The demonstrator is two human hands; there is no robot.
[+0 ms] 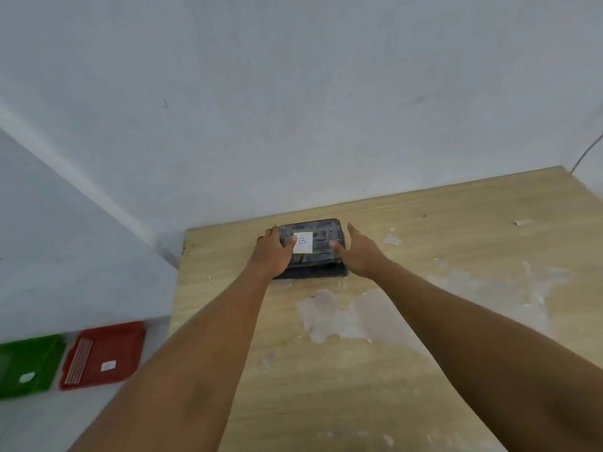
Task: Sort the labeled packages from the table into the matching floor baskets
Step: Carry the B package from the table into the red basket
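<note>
Presently on record: one dark, flat rectangular package wrapped in glossy film (310,249), white paper label marked "B" on top, lying at the far edge of the pale wood-grain table (424,321), close to the wall.

Left hand (272,252): curled over the package's left end, fingers wrapped on its edge, in contact.

Right hand (357,252): spread open and flat, palm turned inward just beside the right end; whether it touches cannot be told.

Floor, lower left: red plastic basket (107,353) and green plastic basket (29,363), each with a small white tag, lettering too blurred to read.

Risks, as judged: the slick film may slip if lifted with only one side gripped; unread basket tags invite a wrong drop; the baskets sit well apart from the table, so a careless toss could miss.
</note>
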